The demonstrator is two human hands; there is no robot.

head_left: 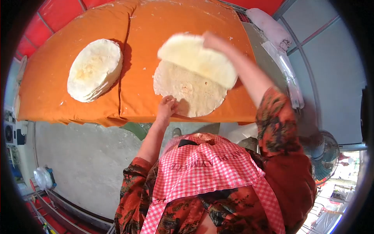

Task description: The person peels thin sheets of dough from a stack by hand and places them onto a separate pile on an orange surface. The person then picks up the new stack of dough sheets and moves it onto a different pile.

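Observation:
A round, thin flatbread (191, 87) with a browned, speckled surface lies near the front edge of the orange cloth. Over its far side slants a paler flatbread sheet (191, 50), slightly blurred. My right hand (214, 42) is closed on the far rim of this pale sheet, arm stretched forward. At the near left rim of the speckled flatbread, my left hand (168, 104) has its fingers curled and pinched on the edge. To the left stands a thick stack of round flatbreads (95, 70), apart from both hands.
The orange cloth (46, 89) covers the table, with a fold running front to back. Plastic bags (282, 64) and a pale pink roll (269, 27) lie along the right edge. A fan (326, 156) stands at the lower right. Grey floor (78, 163) shows below.

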